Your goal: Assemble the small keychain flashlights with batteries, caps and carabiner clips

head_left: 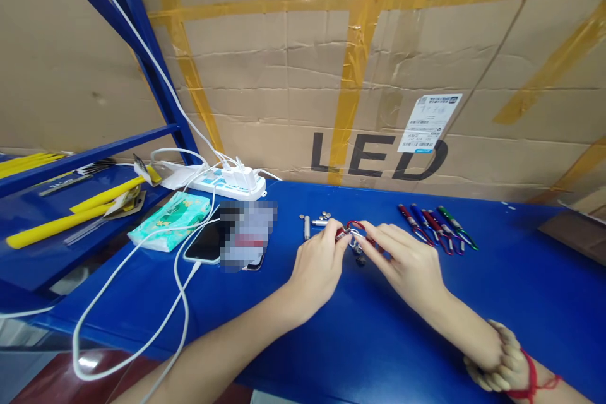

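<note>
In the middle of the blue table, my left hand [316, 268] is closed, its thumb and fingers pinching one end of a red carabiner keychain [357, 223]. My right hand [411, 262] pinches the same keychain from the other side, by its silvery ring part. Fingertips hide much of the keychain. Just below it, a small dark round piece [360, 261] shows between the hands; I cannot tell if it is attached. Beyond my left hand, a silver cylinder [307, 228] stands near another lying one [320, 223] and several button cells [324, 215].
Several coloured carabiner penlights [430, 226] lie in a row at right. To the left are phones [206, 243], a tissue pack [173, 221], a power strip [227, 184] and loose white cables [182, 290]. A large cardboard box [303, 76] stands behind the table.
</note>
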A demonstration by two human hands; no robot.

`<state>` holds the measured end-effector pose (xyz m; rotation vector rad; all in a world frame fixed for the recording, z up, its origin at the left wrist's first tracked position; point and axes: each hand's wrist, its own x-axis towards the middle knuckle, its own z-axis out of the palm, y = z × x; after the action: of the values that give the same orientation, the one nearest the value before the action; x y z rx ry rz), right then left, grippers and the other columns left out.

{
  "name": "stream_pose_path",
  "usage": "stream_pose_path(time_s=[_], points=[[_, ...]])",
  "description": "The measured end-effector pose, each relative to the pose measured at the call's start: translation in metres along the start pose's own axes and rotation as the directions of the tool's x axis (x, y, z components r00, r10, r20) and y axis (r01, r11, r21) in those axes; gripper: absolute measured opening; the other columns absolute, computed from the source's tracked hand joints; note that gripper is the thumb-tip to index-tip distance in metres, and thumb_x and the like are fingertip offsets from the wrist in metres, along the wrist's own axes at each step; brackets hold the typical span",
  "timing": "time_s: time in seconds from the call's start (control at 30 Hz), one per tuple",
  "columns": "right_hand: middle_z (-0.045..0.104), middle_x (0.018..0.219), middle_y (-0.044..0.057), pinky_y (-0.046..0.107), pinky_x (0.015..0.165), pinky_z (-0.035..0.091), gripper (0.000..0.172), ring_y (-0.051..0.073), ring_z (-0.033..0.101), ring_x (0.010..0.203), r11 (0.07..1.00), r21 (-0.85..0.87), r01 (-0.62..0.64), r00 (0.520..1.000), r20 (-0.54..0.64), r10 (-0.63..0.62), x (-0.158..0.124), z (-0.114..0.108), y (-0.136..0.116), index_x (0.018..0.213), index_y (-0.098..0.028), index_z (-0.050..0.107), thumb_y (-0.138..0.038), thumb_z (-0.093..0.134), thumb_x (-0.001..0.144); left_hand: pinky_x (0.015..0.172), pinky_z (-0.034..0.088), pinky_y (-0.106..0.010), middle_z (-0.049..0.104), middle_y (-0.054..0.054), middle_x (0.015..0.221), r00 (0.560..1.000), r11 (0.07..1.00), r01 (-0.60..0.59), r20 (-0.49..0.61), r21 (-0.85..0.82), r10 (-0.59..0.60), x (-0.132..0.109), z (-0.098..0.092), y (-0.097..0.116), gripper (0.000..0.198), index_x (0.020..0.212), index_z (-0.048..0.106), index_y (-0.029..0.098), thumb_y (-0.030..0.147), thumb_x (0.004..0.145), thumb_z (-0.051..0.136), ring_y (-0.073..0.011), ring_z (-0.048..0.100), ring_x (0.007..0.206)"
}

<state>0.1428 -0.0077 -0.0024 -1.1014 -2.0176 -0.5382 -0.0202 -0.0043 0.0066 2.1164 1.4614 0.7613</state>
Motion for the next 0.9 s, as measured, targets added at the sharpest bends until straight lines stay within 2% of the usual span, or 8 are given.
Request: stream_pose_path(time_s=[0.13,0.27,0.37,0.5,0.63,0.73,0.83,0.9], points=[[0.064,0.076,0.003,0.02,0.051,0.045,0.026,0.013,0.061,0.068,0.965,0.188,-0.185,0.973,0.172,0.153,0.003,0.001,0.001,0.107,-0.018,0.063,-0.031,0.048,0.09,0.073,0.044,-0.03,0.065,-0.001,0.096,0.999,0.999,-0.001,-0.045,-0.042,0.0,0.005,0.001,-0.005,0.022,0.102,0.05,0.025,0.036,0.093,0.033,-0.0199,0.061,0.089],[0.062,0.08,0.002,0.02,0.05,0.049,0.036,0.012,0.059,0.064,0.741,0.486,-0.463,0.868,0.418,0.268,0.007,0.004,0.0,0.115,-0.018,0.054,-0.037,0.055,0.084,0.081,0.044,-0.031,0.065,-0.001,0.099,0.993,0.994,-0.103,-0.057,-0.044,0.1,0.009,0.005,-0.013,0.011,0.092,0.055,0.023,0.022,0.087,0.045,-0.0195,0.056,0.097],[0.062,0.077,0.002,0.023,0.054,0.051,0.037,0.012,0.059,0.061,0.644,0.575,-0.505,0.843,0.49,0.223,0.007,0.006,0.001,0.116,-0.017,0.053,-0.037,0.053,0.085,0.079,0.045,-0.03,0.064,-0.001,0.099,0.99,0.986,-0.138,-0.017,-0.096,0.137,0.011,0.007,-0.016,0.011,0.089,0.055,0.023,0.016,0.082,0.049,-0.018,0.056,0.094],[0.067,0.082,0.005,0.025,0.057,0.051,0.028,0.013,0.06,0.062,0.675,0.573,-0.465,0.858,0.48,0.183,0.008,0.005,0.003,0.105,-0.017,0.064,-0.034,0.051,0.087,0.072,0.047,-0.028,0.06,0.0,0.094,0.998,0.971,-0.069,-0.009,-0.231,0.069,0.012,0.007,-0.017,0.017,0.094,0.049,0.024,0.025,0.079,0.056,-0.0148,0.059,0.078],[0.069,0.08,0.006,0.024,0.052,0.047,0.03,0.013,0.058,0.058,0.72,0.519,-0.46,0.871,0.422,0.251,0.014,0.001,0.016,0.098,-0.016,0.069,-0.036,0.051,0.086,0.079,0.044,-0.033,0.058,-0.002,0.099,0.991,0.979,-0.06,-0.126,-0.196,0.035,0.013,0.005,-0.014,0.035,0.102,0.046,0.023,0.028,0.073,0.064,-0.0176,0.056,0.087],[0.07,0.076,0.007,0.025,0.051,0.046,0.035,0.013,0.058,0.054,0.759,0.419,-0.498,0.864,0.314,0.393,0.017,-0.003,0.044,0.096,-0.014,0.07,-0.041,0.052,0.084,0.083,0.042,-0.035,0.056,-0.002,0.094,0.98,0.988,-0.064,-0.196,-0.139,0.036,0.014,0.004,-0.014,0.033,0.104,0.045,0.022,0.029,0.076,0.061,-0.0188,0.053,0.091],[0.072,0.082,0.01,0.028,0.055,0.045,0.037,0.02,0.063,0.065,0.826,0.095,-0.556,0.827,0.165,0.538,0.013,-0.01,0.082,0.097,-0.014,0.072,-0.04,0.05,0.083,0.079,0.042,-0.032,0.055,-0.001,0.09,0.981,0.988,-0.082,-0.185,-0.132,0.056,0.014,0.006,-0.016,0.022,0.1,0.047,0.022,0.025,0.079,0.054,-0.0169,0.053,0.085],[0.072,0.09,0.012,0.032,0.057,0.044,0.037,0.026,0.065,0.077,0.784,-0.164,-0.598,0.78,0.102,0.617,0.009,-0.017,0.106,0.098,-0.018,0.072,-0.04,0.046,0.085,0.076,0.042,-0.031,0.054,0.0,0.088,0.985,0.988,-0.093,-0.156,-0.127,0.073,0.014,0.008,-0.016,0.019,0.098,0.048,0.022,0.022,0.079,0.051,-0.0151,0.052,0.079]])
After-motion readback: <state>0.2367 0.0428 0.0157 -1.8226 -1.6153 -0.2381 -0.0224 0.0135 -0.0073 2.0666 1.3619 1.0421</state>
